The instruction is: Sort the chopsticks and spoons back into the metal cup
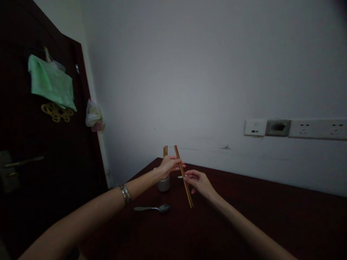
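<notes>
A pair of wooden chopsticks (188,193) is held aslant above the dark table, the two sticks side by side. My left hand (169,164), with a bracelet at the wrist, grips them near the upper end between thumb and fingers. Lower down, my right hand (200,183) pinches the same chopsticks around their middle. Behind my left hand a grey cup (163,185) stands on the table, partly covered by that hand. More chopsticks (165,151) rise upright behind the hand, apparently out of the cup. Nearer to me lies a metal spoon (163,208), its handle pointing left.
The dark red table (244,216) meets a pale wall (189,90) with sockets (305,129) at the right. On the left is a dark door (89,162) with a green cloth (51,81) and a handle (24,161). A plastic bag (93,113) hangs beside it.
</notes>
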{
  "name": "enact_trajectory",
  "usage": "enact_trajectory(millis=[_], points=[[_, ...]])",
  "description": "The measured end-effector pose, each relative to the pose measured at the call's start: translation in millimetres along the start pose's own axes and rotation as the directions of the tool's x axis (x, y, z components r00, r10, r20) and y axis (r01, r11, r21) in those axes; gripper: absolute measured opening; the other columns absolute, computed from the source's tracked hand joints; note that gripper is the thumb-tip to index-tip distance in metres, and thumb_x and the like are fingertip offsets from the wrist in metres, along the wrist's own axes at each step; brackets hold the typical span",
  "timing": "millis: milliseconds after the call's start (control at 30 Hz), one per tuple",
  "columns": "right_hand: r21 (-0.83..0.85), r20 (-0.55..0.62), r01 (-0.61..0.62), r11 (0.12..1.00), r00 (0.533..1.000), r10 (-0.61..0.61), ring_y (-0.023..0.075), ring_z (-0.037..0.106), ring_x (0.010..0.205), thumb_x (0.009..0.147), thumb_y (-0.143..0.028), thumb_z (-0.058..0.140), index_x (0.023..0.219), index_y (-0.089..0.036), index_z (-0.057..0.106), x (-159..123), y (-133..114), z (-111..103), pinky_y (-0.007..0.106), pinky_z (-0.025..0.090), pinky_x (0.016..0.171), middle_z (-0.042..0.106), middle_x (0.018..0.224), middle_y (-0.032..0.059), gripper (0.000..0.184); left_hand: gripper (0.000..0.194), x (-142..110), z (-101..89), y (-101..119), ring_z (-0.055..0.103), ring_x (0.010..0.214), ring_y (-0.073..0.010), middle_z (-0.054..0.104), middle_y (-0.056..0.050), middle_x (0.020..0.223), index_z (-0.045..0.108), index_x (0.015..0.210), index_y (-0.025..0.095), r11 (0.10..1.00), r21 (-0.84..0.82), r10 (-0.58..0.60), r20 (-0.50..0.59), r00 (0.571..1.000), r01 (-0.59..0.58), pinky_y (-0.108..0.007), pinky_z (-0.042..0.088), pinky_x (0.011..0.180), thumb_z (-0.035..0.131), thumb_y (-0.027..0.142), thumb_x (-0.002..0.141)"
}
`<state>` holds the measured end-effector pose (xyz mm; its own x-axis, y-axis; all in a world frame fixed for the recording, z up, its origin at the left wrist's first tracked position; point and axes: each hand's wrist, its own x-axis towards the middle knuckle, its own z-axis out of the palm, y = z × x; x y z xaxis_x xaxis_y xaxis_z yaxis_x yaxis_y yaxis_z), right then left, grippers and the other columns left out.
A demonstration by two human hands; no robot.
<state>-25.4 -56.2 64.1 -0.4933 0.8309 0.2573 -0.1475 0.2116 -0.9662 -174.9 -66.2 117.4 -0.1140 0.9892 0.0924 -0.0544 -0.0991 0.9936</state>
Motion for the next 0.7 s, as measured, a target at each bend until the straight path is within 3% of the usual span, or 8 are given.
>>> enact_trajectory(millis=[167, 333, 400, 500, 600, 700], points=[[-0.069, -0.043, -0.096, 0.993, 0.995, 0.093, 0.0099, 0.054, 0.054, 0.061, -0.022, 0.063, 0.078, -0.014, 0.060, 6, 19, -27, 0.016, 0.043, 0.034, 0.061, 0.067, 0.0014, 0.019, 0.009, 8, 13.7, -20, 0.060, 0.062, -0.0114, 0.061, -0.006, 0.066, 0.055, 0.069, 0.009, 1.000, -0.006, -0.004, -0.034, 0.999, 0.003, -0.025, 0.051, 0.064, 0.058, 0.017, 0.074], [-0.259, -0.171, -0.159, 0.953, 0.978, 0.116, 0.0106, 0.055, 0.051, 0.065, -0.019, 0.059, 0.081, -0.012, 0.061, 28, 60, -78, 0.018, 0.043, 0.036, 0.062, 0.065, 0.0021, 0.018, 0.013, 18, 6.0, -41, 0.056, 0.058, -0.0100, 0.055, -0.002, 0.060, 0.056, 0.067, 0.010, 0.981, 0.190, -0.011, -0.125, 0.992, 0.035, -0.024, 0.051, 0.058, 0.062, 0.021, 0.070], [-0.419, -0.221, -0.188, 0.888, 0.970, 0.101, 0.0121, 0.056, 0.053, 0.066, -0.020, 0.057, 0.082, -0.012, 0.062, 39, 74, -99, 0.019, 0.043, 0.039, 0.063, 0.067, 0.0034, 0.019, 0.014, 19, 3.1, -51, 0.056, 0.059, -0.0111, 0.055, -0.001, 0.062, 0.056, 0.071, 0.010, 0.952, 0.285, -0.073, -0.149, 0.986, 0.114, -0.024, 0.051, 0.055, 0.063, 0.021, 0.069], [-0.682, -0.229, -0.202, 0.702, 0.972, 0.057, 0.0148, 0.061, 0.065, 0.068, -0.019, 0.055, 0.083, -0.012, 0.065, 57, 88, -119, 0.020, 0.045, 0.051, 0.066, 0.075, 0.0058, 0.019, 0.024, 17, 4.5, -69, 0.058, 0.058, -0.0127, 0.056, 0.000, 0.065, 0.051, 0.088, 0.011, 0.907, 0.352, -0.182, -0.163, 0.970, 0.229, -0.027, 0.053, 0.052, 0.064, 0.016, 0.067], [-0.809, -0.199, -0.192, 0.556, 0.979, 0.048, 0.0167, 0.062, 0.077, 0.067, -0.013, 0.053, 0.080, -0.013, 0.067, 72, 97, -124, 0.021, 0.044, 0.065, 0.067, 0.080, 0.0073, 0.019, 0.045, 15, 9.9, -87, 0.058, 0.053, -0.0127, 0.055, 0.002, 0.064, 0.039, 0.105, 0.014, 0.866, 0.391, -0.296, -0.103, 0.950, 0.313, -0.030, 0.054, 0.049, 0.062, 0.010, 0.067], [-0.841, -0.192, -0.196, 0.504, 0.980, 0.061, 0.0187, 0.062, 0.082, 0.066, -0.010, 0.051, 0.079, -0.014, 0.067, 84, 105, -120, 0.023, 0.043, 0.069, 0.067, 0.083, 0.0088, 0.021, 0.055, 15, 13.7, -104, 0.056, 0.046, -0.0119, 0.055, 0.003, 0.062, 0.032, 0.110, 0.015, 0.804, 0.473, -0.385, -0.049, 0.922, 0.361, -0.031, 0.054, 0.046, 0.062, 0.006, 0.065]])
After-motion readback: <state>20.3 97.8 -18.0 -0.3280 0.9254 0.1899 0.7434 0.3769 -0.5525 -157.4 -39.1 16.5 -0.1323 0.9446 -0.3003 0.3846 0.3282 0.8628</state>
